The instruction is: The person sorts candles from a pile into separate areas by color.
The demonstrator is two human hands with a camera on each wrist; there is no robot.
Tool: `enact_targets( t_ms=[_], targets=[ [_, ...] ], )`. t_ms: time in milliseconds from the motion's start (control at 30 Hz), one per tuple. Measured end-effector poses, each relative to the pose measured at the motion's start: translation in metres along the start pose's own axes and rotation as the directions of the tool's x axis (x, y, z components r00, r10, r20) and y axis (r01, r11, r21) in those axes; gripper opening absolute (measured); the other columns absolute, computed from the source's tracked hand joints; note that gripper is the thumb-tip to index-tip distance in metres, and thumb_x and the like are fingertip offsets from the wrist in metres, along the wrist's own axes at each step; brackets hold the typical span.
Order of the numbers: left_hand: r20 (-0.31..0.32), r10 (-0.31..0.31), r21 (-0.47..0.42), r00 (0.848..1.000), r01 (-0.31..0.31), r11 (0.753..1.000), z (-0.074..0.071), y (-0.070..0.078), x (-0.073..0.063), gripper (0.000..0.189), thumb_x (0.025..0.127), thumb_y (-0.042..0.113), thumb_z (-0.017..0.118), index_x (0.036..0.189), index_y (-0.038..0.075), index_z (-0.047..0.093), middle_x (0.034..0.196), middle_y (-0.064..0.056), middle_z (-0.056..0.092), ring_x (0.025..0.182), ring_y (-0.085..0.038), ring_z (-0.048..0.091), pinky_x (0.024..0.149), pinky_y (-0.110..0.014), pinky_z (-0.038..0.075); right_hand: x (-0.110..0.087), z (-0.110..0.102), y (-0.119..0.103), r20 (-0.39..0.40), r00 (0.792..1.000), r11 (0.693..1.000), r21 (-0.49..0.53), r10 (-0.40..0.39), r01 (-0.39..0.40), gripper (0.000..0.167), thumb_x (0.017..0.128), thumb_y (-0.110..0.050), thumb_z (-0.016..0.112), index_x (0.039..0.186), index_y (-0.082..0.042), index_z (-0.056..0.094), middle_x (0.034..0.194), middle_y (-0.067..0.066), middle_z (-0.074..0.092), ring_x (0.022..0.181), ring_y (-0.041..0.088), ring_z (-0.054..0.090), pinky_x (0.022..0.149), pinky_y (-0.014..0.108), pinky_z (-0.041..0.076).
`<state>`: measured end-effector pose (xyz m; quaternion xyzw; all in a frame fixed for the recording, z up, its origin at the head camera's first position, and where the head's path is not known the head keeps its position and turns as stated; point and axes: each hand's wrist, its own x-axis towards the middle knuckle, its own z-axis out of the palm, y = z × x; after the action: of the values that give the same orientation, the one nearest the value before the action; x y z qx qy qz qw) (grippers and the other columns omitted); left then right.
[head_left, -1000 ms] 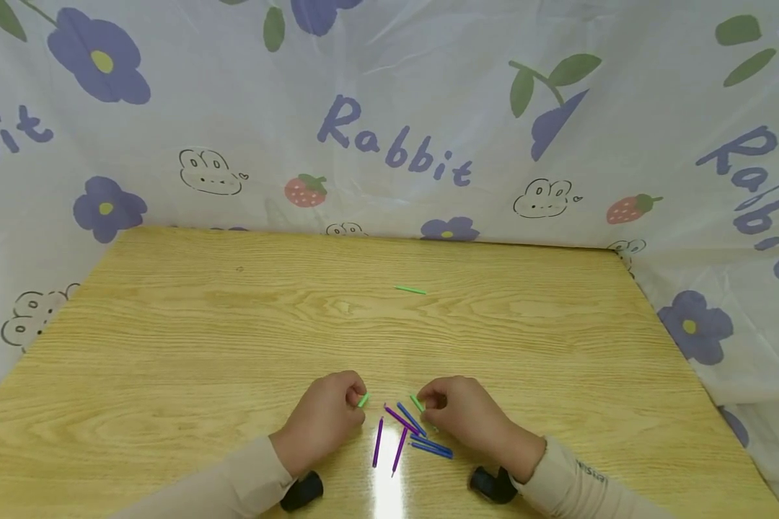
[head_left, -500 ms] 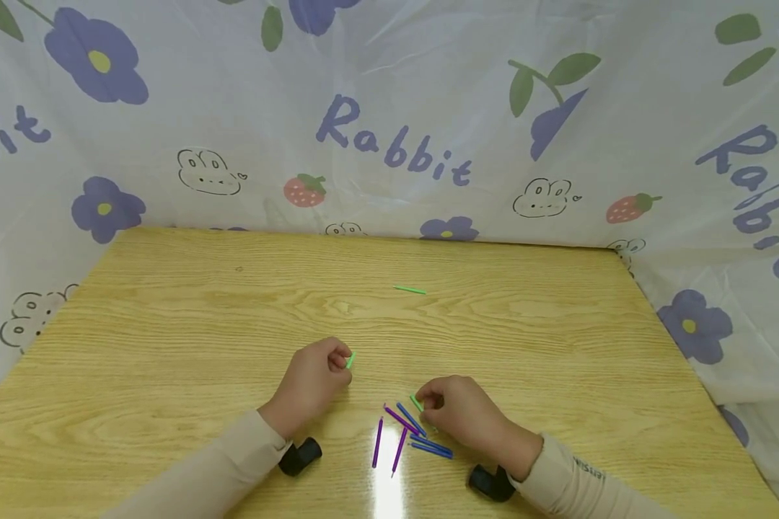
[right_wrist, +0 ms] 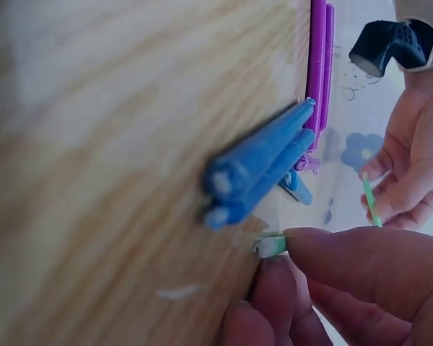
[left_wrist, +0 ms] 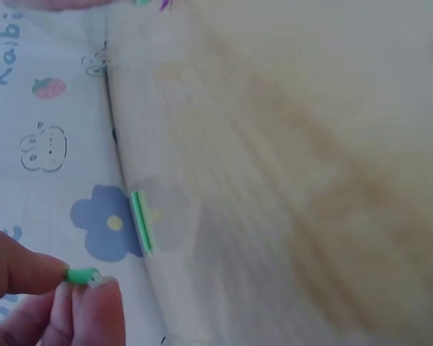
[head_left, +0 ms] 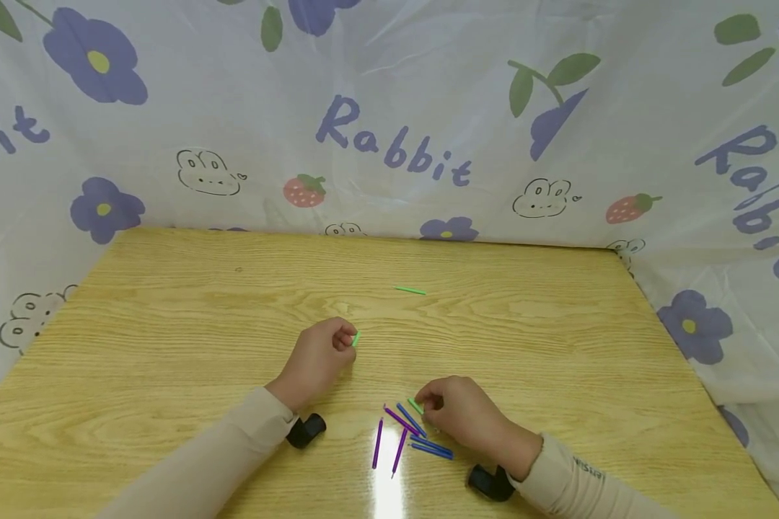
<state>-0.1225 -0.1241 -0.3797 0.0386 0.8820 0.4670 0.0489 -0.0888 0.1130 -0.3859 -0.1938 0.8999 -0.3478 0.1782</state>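
While the table point(head_left: 169, 324) is bearing everything, the left hand point(head_left: 314, 360), at ten o'clock from the purple and blue sticks point(head_left: 401, 419), is pinching a green stick point(head_left: 356, 338); the right hand point(head_left: 464, 414), at two, another green stick point(right_wrist: 273, 246). Placing greens is seemingly under way, the next move likely calling for lowering the left one near the far green stick or pair point(head_left: 410, 290) at twelve.

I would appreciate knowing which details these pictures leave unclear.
Head view: lower end of the green stick hidden by the right hand holding it.
Head view: lettering on the right sleeve, too small to read.
Right wrist view: upper end of the larger-looking purple stick, cut off by the top edge.
Left wrist view: purple piece, cut by the top edge.
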Motion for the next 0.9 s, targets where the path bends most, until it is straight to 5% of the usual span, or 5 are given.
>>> enact_targets(
  t_ms=[900],
  targets=[
    [0.011,0.099,0.019,0.995,-0.100,0.995,0.002,0.012,0.052,0.024,0.090,0.001,0.057,0.114,-0.001,0.062,0.099,-0.009,0.060,0.093,-0.023,0.058,0.082,-0.038,0.049,0.002,0.001,0.001,0.013,1.000,1.000,-0.006,-0.011,0.011,0.015,0.083,0.004,0.064,0.095,-0.001,0.072,0.076,-0.004,0.063,0.066,0.009,0.051,0.058,0.022,0.043]
  ],
)
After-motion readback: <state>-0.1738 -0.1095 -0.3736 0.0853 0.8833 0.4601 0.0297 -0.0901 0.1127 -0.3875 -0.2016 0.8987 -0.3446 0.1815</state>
